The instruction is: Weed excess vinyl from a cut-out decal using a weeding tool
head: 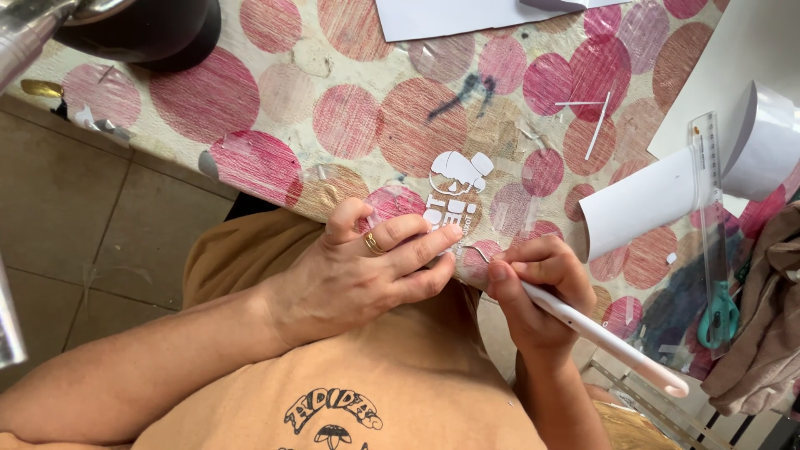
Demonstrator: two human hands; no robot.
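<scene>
Pinched in the right hand (537, 287), a white pen-shaped craft knife (612, 340) is held at a white cut-out sticker sheet (454, 196) on the pink-dotted worktop (350, 117); its tip is hidden. The left hand (367, 267) is pressed flat, partly covering the sheet.

Pink and red discs on a cream cover

The counter (275, 50) cloth is cream, spotted with pink, red and tan circles and a dark smear. A white cut-out (457, 179) and white curled paper (642, 200) lie on it. The right hand (537, 287) grips a white pen-shaped tool (617, 346); the left hand (367, 271) wears a gold ring (372, 243). The scissors (718, 317) are teal, the ruler (713, 217) clear, the shirt (400, 375) tan with black print.
</scene>
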